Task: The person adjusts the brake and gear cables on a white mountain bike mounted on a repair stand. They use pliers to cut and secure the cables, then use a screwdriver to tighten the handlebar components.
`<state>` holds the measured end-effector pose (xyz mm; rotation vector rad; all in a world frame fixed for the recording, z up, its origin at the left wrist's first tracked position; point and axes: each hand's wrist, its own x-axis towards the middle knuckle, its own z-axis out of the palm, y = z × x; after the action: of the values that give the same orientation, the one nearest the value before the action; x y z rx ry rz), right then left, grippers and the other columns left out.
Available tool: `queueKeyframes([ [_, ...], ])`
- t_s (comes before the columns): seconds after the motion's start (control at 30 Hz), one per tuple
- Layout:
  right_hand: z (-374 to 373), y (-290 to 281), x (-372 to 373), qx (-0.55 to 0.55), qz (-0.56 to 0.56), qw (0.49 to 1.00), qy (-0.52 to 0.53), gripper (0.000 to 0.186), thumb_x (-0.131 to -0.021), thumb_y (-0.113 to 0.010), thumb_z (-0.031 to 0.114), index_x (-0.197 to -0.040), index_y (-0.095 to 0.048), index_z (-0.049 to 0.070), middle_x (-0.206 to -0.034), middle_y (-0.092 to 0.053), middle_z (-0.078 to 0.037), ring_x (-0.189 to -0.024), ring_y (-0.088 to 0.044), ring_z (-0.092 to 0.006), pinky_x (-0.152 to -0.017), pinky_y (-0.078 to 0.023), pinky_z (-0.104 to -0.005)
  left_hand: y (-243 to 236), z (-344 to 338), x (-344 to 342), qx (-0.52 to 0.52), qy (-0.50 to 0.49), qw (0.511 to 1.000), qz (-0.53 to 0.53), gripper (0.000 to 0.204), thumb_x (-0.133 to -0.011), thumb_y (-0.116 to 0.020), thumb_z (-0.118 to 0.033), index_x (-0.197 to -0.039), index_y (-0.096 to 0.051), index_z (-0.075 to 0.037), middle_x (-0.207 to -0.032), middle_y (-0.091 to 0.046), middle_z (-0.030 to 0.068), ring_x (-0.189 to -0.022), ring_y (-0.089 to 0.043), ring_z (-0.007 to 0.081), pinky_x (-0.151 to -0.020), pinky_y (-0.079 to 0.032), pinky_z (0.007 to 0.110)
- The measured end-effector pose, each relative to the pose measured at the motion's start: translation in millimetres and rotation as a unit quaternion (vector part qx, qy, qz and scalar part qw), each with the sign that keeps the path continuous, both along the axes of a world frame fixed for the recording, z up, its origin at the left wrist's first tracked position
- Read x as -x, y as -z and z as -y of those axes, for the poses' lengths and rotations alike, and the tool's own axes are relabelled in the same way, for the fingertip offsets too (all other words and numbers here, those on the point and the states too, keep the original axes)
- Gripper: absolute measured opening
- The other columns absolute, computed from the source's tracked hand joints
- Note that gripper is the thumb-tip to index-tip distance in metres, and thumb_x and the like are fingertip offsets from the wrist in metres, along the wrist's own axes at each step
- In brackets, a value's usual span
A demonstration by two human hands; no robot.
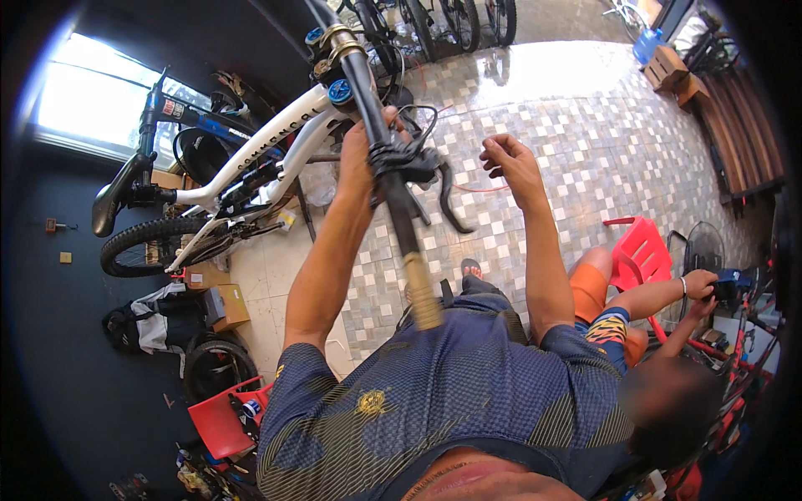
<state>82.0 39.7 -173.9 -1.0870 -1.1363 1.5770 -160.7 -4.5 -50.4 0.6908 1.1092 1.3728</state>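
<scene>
One white bicycle (251, 159), one handlebar (393, 184), one brake lever (447, 196), two red plastic chairs (639, 250) (221, 422), two cardboard boxes (230, 305), one loose tyre (213, 363), one fan (697, 250), two people

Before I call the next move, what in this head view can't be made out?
- Left hand palm: hidden against the handlebar.
- Red cable in the right hand: too thin to trace to its end.
- Brake lever clamp: blurred, bolts unreadable.
- Front wheel: cut off by the top edge.
- Seated person's hands: distorted near the rim.
</scene>
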Motion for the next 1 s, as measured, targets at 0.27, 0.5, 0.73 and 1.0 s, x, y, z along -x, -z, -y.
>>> queueKeyframes([
  [0.27,-8.2,31.0,-45.9,0.009,-0.048,0.998,0.040,0.027,-0.096,-0.068,0.030,-0.107,-0.065,0.005,-0.091,-0.068,-0.003,-0.073,-0.063,-0.0101,-0.063,-0.049,-0.0245,12.3,-61.7,-65.6,-0.129,-0.142,0.978,0.086,0.013,-0.098,-0.061,-0.022,-0.096,-0.063,-0.009,-0.079,-0.064,0.0035,-0.065,-0.063,0.0147,-0.058,-0.052,0.029],
  [0.5,-15.3,31.3,-49.8,0.034,0.010,0.999,0.041,0.031,-0.096,-0.068,0.034,-0.108,-0.064,0.006,-0.089,-0.069,-0.003,-0.073,-0.062,-0.0099,-0.063,-0.048,-0.0242,13.0,-123.0,-97.0,-0.193,-0.204,0.945,0.169,0.008,-0.097,-0.059,-0.008,-0.090,-0.061,-0.004,-0.078,-0.061,0.0006,-0.070,-0.058,0.0110,-0.065,-0.048,0.026],
  [0.73,-19.1,35.2,-36.5,0.029,0.022,0.999,0.006,0.031,-0.096,-0.068,0.035,-0.110,-0.064,0.007,-0.089,-0.068,-0.003,-0.076,-0.062,-0.0093,-0.066,-0.049,-0.0236,21.7,-128.7,-94.4,-0.203,-0.236,0.941,0.135,0.015,-0.095,-0.060,-0.007,-0.081,-0.061,-0.004,-0.074,-0.056,-0.0013,-0.065,-0.047,0.0079,-0.058,-0.038,0.027],
  [1.0,-11.1,82.1,23.6,-0.045,0.091,0.994,-0.043,0.031,-0.095,-0.067,0.035,-0.115,-0.066,0.010,-0.083,-0.064,0.003,-0.071,-0.058,-0.0077,-0.062,-0.045,-0.0242,34.3,-33.2,-18.8,-0.062,-0.077,0.992,-0.085,0.018,-0.093,-0.061,-0.009,-0.099,-0.074,0.002,-0.079,-0.067,0.0028,-0.070,-0.058,0.0096,-0.065,-0.048,0.028],
])
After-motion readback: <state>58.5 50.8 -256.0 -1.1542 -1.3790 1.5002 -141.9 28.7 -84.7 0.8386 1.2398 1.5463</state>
